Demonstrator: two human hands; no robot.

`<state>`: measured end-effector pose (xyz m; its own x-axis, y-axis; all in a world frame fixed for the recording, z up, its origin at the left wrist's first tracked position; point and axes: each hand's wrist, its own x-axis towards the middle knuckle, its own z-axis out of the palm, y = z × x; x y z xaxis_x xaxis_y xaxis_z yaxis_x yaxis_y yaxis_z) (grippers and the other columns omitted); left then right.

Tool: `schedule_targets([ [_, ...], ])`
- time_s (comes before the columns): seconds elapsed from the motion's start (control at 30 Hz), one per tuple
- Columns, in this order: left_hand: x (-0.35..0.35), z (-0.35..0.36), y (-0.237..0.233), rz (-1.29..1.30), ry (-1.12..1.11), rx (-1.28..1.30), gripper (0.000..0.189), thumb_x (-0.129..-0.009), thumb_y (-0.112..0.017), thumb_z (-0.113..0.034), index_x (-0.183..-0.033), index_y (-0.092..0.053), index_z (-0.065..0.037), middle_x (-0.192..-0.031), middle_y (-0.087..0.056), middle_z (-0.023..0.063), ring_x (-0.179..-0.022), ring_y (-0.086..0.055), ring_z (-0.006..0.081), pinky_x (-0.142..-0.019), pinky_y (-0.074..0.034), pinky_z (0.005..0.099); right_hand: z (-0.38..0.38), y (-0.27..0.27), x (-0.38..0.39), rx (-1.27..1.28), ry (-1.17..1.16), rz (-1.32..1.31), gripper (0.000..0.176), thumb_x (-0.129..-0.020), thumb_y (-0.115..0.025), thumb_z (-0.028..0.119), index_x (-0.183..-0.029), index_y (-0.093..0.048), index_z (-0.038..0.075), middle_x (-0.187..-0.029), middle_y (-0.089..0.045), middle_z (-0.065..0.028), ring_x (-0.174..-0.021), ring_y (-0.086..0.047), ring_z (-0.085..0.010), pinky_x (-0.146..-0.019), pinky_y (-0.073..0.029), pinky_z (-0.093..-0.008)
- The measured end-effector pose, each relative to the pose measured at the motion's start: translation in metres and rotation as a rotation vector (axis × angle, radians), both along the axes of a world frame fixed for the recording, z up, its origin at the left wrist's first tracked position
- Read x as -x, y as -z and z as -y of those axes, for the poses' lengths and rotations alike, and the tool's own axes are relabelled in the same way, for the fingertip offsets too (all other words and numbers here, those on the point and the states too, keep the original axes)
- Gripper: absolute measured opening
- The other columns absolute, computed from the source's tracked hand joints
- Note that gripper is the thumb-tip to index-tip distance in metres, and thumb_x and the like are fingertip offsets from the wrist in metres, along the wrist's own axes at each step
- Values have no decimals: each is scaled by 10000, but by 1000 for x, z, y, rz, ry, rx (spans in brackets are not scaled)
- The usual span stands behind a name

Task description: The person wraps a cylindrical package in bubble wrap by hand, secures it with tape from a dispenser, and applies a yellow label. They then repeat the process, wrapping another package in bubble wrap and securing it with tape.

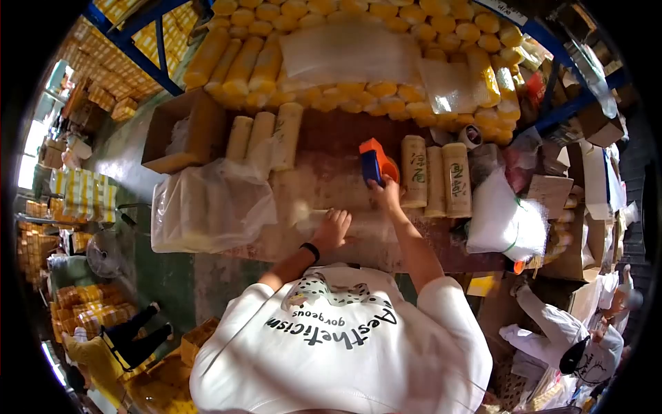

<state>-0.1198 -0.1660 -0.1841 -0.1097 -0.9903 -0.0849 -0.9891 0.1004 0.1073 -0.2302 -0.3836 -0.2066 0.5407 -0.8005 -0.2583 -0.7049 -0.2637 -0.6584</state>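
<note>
My right hand [385, 192] is closed around an orange and blue tape dispenser [372, 160], held over the table near the packs on the right. A roll of tape shows at its side. My left hand [334, 229], with a black band on the wrist, lies over the table's near part, its fingers stretched forward. By its fingertips is a pale, partly see-through strip [308, 215], too blurred to name. Three pale cylindrical packs with dark writing, among them a pack [414, 170], stand just right of the dispenser. Three similar packs [286, 136] stand to the left.
A clear plastic bag [210, 207] and a cardboard box [183, 131] are at the left. Yellow-and-white packs [262, 65] are stacked behind the reddish table [331, 131]. A white plastic bundle [503, 217] lies at the right. Other people are at lower right [579, 345] and lower left.
</note>
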Motion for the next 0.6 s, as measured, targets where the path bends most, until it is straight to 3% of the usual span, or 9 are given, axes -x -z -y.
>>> schedule_targets([
  [0.03,2,0,5,-53,-34,52,767,-842,-497,-590,-1306,-421,17,-1309,-466,156,-1244,-405,310,-1069,-278,471,-15,-42,14,-150,78,297,338,-869,-652,318,-979,-559,13,-941,-621,-70,-825,-570,-142,-762,-469,-300],
  [0.07,4,-3,16,-107,-66,103,764,-841,-505,-588,-1306,-423,12,-1316,-463,154,-1252,-398,312,-1074,-271,476,-22,-49,29,-306,117,463,265,-794,-733,148,-1010,-633,31,-858,-634,-94,-783,-565,-113,-714,-447,-252],
  [0.13,0,0,29,-173,-74,102,719,-871,-521,-533,-1324,-406,13,-1348,-441,153,-1284,-364,334,-1097,-241,470,-51,-68,48,-314,126,792,280,-767,-741,114,-1001,-617,23,-823,-604,-109,-790,-562,-155,-714,-446,-287],
  [0.23,-7,9,8,-460,-226,81,615,-912,-528,-391,-1357,-375,6,-1384,-412,157,-1298,-354,332,-1099,-260,428,-73,-102,85,372,-127,608,300,-729,-765,126,-955,-600,19,-805,-585,-93,-808,-548,-222,-782,-422,-336],
  [0.33,-22,24,-31,-1009,-374,307,601,-945,-485,-406,-1399,-362,-32,-1410,-402,162,-1303,-380,263,-1092,-274,374,-103,-120,110,405,-112,481,362,-730,-782,218,-977,-597,30,-903,-598,-76,-862,-526,-291,-931,-332,-404],
  [0.4,-26,34,-106,-1418,-502,150,557,-954,-488,-394,-1379,-405,-45,-1400,-426,125,-1295,-386,223,-1076,-286,352,-116,-120,120,403,-123,460,357,-718,-783,208,-969,-599,33,-911,-601,-87,-869,-534,-291,-922,-333,-411],
  [0.5,-39,41,-174,-1407,-23,134,371,-954,-510,-204,-1298,-511,-64,-1316,-509,91,-1192,-472,177,-991,-370,306,-134,-134,128,338,-205,449,365,-696,-786,197,-973,-609,39,-922,-607,-97,-884,-548,-287,-916,-322,-414],
  [0.53,-37,38,-186,-1449,-40,32,325,-940,-545,-221,-1215,-584,-51,-1207,-594,71,-1097,-541,156,-927,-423,289,-140,-141,131,307,-241,448,370,-688,-788,194,-976,-613,42,-926,-610,-99,-890,-553,-284,-916,-317,-414],
  [0.6,-42,26,-186,-1446,-94,-250,297,-924,-585,-233,-1137,-629,-31,-1153,-619,69,-1091,-554,164,-922,-433,291,-154,-148,137,326,-293,458,387,-678,-790,201,-988,-620,45,-927,-610,-100,-906,-560,-278,-922,-307,-412],
])
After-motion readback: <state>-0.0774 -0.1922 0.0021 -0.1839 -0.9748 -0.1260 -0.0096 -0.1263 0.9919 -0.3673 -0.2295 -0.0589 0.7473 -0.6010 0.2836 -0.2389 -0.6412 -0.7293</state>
